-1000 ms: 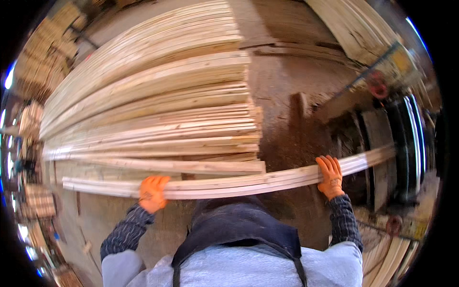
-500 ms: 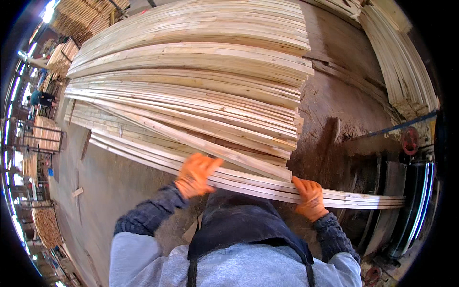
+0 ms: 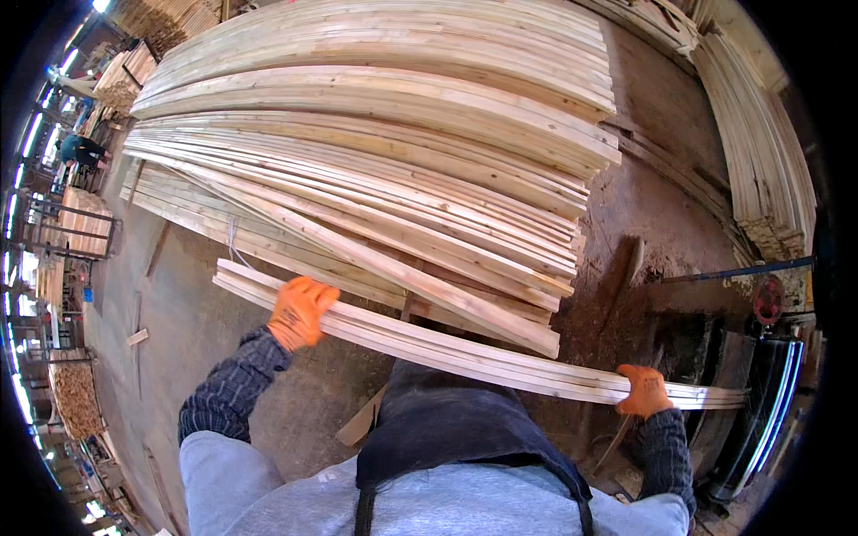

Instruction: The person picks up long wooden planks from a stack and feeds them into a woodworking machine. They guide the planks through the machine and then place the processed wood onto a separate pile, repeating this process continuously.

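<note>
a bundle of long pale wood strips [image 3: 465, 360] is held above the floor [image 3: 201, 357], just beyond the near edge of the lumber stack [image 3: 384, 98]; near its left end it is clasped by the orange-gloved left hand [image 3: 304, 313], fingers curled over; toward its right end it is gripped by the right hand [image 3: 643, 390], near a dark machine [image 3: 764, 411]; a loose board [image 3: 447, 293] is laid slantwise to the stack's near right corner

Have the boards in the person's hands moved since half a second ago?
Yes: the held boards have moved rightward, judged by their left end against the lumber stack.
</note>
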### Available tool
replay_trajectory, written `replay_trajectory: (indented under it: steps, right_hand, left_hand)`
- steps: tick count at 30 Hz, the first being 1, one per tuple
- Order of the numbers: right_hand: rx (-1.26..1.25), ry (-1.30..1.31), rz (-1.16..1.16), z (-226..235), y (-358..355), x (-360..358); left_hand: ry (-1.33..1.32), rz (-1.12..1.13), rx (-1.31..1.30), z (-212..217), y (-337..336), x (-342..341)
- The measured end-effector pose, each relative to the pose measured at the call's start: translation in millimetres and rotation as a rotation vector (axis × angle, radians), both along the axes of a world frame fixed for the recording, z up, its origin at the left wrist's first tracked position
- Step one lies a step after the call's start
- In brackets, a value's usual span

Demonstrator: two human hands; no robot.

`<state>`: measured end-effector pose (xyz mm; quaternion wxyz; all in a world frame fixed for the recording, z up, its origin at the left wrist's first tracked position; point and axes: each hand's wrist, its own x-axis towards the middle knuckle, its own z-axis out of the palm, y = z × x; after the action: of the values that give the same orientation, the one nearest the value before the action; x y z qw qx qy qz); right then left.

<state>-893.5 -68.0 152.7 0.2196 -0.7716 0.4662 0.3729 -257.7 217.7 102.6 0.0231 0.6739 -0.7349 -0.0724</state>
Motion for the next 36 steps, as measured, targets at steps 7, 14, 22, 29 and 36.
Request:
replay_trajectory:
  steps: [7,14,22,29,36]
  right_hand:
    - [0.478,-0.563,0.013,-11,11,153]
    - [0.148,-0.593,0.260,-33,63,182]
    - [-0.134,-0.643,0.196,-42,92,182]
    - [-0.555,-0.780,0.197,-84,100,172]
    - [-0.386,-0.380,0.150,-46,48,107]
  left_hand:
    - [0.231,-0.124,0.004,-6,-42,-84]
    - [0.237,-0.087,0.067,10,-46,-71]
    - [0.338,-0.206,0.083,-4,-92,-144]
    - [0.367,-0.283,0.090,-18,-139,-242]
    - [0.565,-0.407,0.080,3,-188,-285]
